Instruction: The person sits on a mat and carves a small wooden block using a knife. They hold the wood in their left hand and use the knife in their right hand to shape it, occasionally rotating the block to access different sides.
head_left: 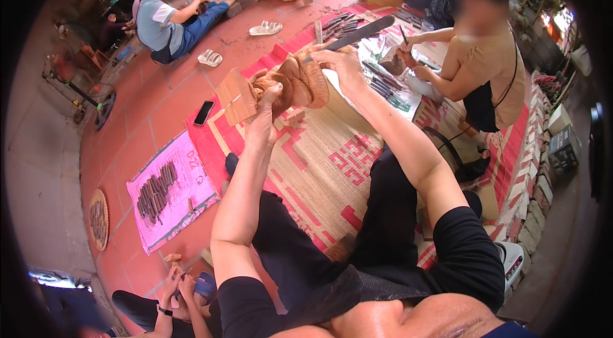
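A brown wooden carving (287,88) with curved, rounded forms is held up in front of me above the mat. Its squared block end (235,97) points left. My left hand (268,108) is closed round its underside, with the thumb on the near face. At the carving's right end, my right hand (345,68) is closed on a long flat dark tool like a file (364,33). One end of that tool lies against the wood, and the rounded end sticks out to the upper right. The right fingers are partly hidden.
Beneath me lies a red and cream woven mat (313,172). To the left are a phone (204,113) and a pink sheet (185,191) with several dark tools. A person (491,51) works at the right beside more tools (389,86). Sandals (265,28) lie ahead.
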Tool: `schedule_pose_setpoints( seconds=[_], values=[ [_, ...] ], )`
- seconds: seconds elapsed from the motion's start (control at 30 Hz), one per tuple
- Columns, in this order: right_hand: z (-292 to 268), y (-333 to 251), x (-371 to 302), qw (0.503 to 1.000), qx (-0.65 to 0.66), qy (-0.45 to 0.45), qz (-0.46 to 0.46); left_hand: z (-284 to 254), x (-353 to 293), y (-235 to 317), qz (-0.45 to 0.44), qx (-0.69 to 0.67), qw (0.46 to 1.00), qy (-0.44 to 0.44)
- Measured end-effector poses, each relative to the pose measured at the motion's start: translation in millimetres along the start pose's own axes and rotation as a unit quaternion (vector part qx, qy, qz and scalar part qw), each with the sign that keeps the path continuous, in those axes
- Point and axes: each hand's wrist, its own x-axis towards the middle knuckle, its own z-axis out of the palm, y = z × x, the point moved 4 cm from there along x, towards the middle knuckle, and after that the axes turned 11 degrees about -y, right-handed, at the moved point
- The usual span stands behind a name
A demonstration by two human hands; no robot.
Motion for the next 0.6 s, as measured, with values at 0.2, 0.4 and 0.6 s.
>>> schedule_pose_setpoints(
  seconds=[0.2, 0.4, 0.6],
  values=[
    [6.7, -1.1, -7.8, 0.991, -0.124, -0.003, -0.047, -8.5, 3.3, -14.5, -0.022, -0.034, 0.999, 0.002],
    [-5.7, 6.7, -8.5, 0.998, -0.043, 0.008, 0.036, -4.7, -2.4, -17.8, -0.03, -0.019, 0.999, 0.007],
    [11.1, 8.2, -12.2, 0.998, -0.05, -0.029, -0.013, -11.1, -7.4, -15.7, -0.034, -0.028, 0.999, 0.017]
  ],
)
